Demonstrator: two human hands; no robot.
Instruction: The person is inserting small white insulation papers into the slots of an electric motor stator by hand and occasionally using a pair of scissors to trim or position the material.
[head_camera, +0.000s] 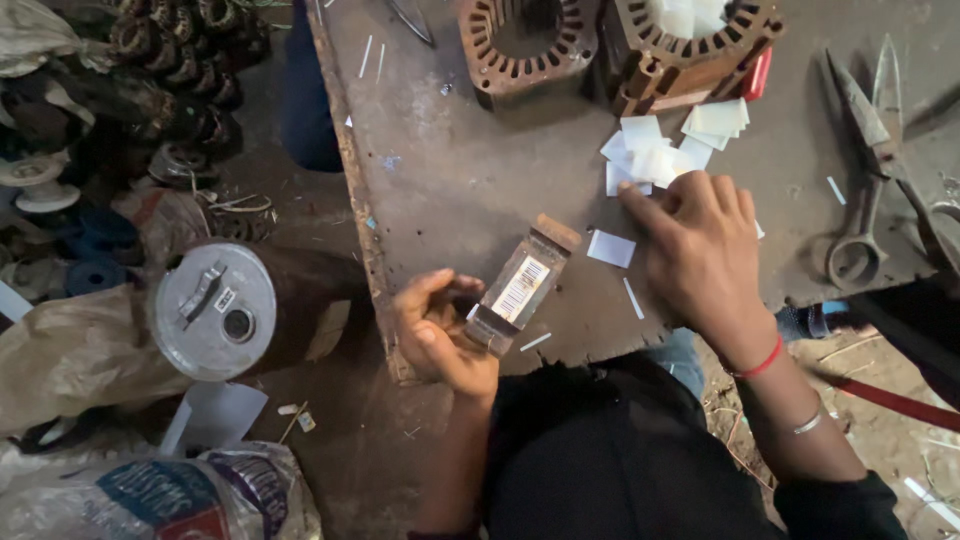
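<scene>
The tabletop (450, 190) is rough, matt, worn metal. The stator cores (525, 45) look like rusty brown steel. The small white slips (650, 160) are smooth paper, and the scissors (870, 150) are dull grey metal.

Two stator cores (528, 45): the top edge is cutting off their upper parts, so you are seeing only their lower halves.
Pliers (412, 18): only the handle tips are showing.
Right hand (700, 250): it is hiding some white paper slips (655, 160) beneath its fingertips.
Sack (160, 495): the frame's bottom is cropping it; its contents are possibly hidden.
</scene>
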